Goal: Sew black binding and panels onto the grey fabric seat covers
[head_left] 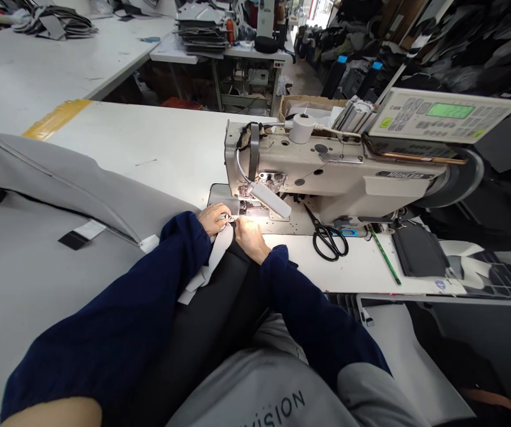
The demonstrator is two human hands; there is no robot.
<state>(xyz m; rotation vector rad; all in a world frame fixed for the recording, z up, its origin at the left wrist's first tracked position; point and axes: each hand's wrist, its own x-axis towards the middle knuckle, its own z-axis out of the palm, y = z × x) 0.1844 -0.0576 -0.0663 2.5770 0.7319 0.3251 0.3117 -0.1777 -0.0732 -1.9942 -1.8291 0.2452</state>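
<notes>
Both hands meet just in front of the needle area of a sewing machine (339,172). My left hand (214,219) is closed, its fingers pinching a light grey fabric strip (213,261) that hangs down toward my lap. My right hand (251,237) is closed beside it, its fingers at the edge of black fabric (211,320) that drapes over my legs; brightness from the lamp (271,200) washes out the fingertips. A large grey fabric panel (19,267) with a seam and a small black-and-white label (82,233) spreads to the left, under my left arm.
Black scissors (329,240) lie right of my hands, with a green pencil (384,255) further right. The control panel (444,115) sits atop the machine. Folded dark pieces (420,249) rest at the table's right end. Stacked pieces (200,29) stand on a table behind.
</notes>
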